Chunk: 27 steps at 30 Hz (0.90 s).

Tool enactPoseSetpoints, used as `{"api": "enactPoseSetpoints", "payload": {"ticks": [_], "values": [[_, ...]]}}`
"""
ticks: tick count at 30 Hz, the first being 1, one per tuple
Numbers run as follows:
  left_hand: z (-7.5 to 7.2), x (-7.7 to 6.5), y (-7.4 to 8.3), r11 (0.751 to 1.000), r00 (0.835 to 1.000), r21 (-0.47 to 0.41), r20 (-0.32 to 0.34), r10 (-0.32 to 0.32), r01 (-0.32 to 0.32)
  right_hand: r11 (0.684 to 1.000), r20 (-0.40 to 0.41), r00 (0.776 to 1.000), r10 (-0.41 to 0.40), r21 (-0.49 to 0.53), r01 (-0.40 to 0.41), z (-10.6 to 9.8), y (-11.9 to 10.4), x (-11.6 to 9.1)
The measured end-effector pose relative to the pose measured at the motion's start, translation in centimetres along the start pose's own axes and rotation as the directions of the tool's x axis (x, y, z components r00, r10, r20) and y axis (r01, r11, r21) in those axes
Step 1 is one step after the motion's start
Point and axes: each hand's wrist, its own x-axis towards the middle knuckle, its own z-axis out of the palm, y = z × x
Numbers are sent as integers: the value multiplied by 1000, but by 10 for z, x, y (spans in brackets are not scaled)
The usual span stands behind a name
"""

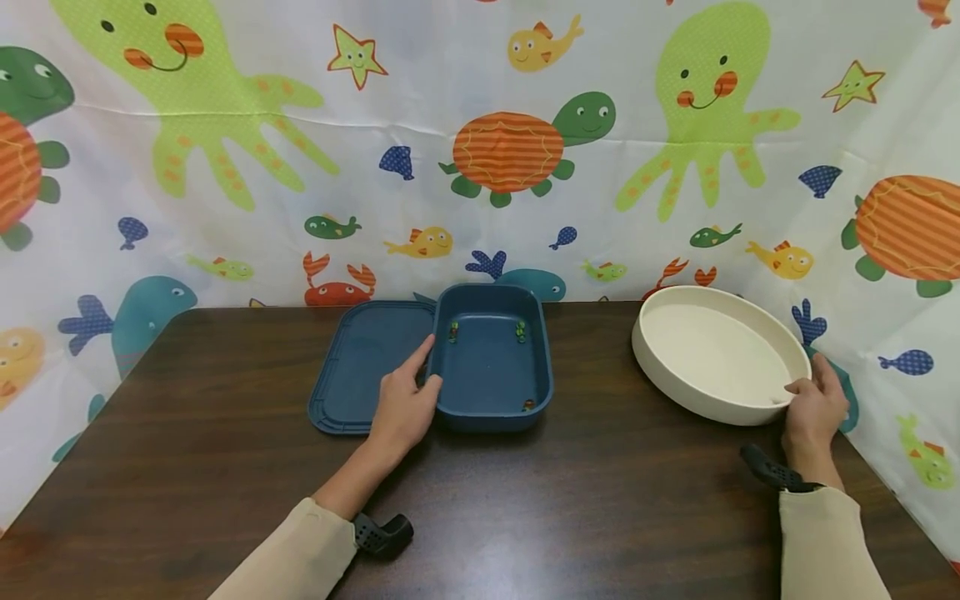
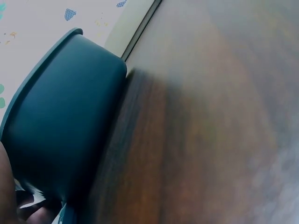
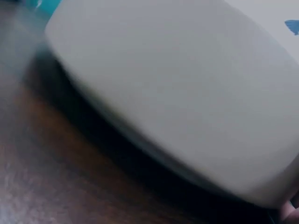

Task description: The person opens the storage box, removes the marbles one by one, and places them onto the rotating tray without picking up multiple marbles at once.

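Note:
A deep blue rectangular container sits at the table's back middle. Inside it are three small green and reddish-brown pieces, too small to identify. My left hand holds the container at its left side, index finger along the wall and thumb by the near corner. In the left wrist view, fingertips show beside the container's wall. On the right, my right hand grips the near right rim of a shallow round cream dish. That dish's outer wall fills most of the right wrist view.
A flat blue lid lies left of the container, partly behind my left hand. The dark wooden table extends toward me. A white curtain printed with sea animals hangs along the back and both sides.

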Motion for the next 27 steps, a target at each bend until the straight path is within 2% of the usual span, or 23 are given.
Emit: {"api": "enactPoseSetpoints", "payload": {"ticks": [5, 11, 15, 22, 27], "values": [[-3, 1, 3, 1000, 1000, 27, -19, 6, -6, 999, 13, 1000, -14, -42, 15, 2, 1, -1], [-10, 2, 7, 999, 999, 29, -36, 22, -21, 999, -21, 999, -42, 7, 42, 5, 4, -2], [-16, 4, 11, 999, 998, 32, -40, 38, -37, 998, 0, 999, -44, 39, 44, 10, 5, -3], [-26, 8, 17, 997, 996, 37, -63, 66, -64, 998, 34, 998, -59, -2, 59, 21, 4, -3], [-32, 10, 20, 998, 997, 40, -61, 57, -54, 993, 84, 994, -66, -88, 73, 27, 4, -5]]}}
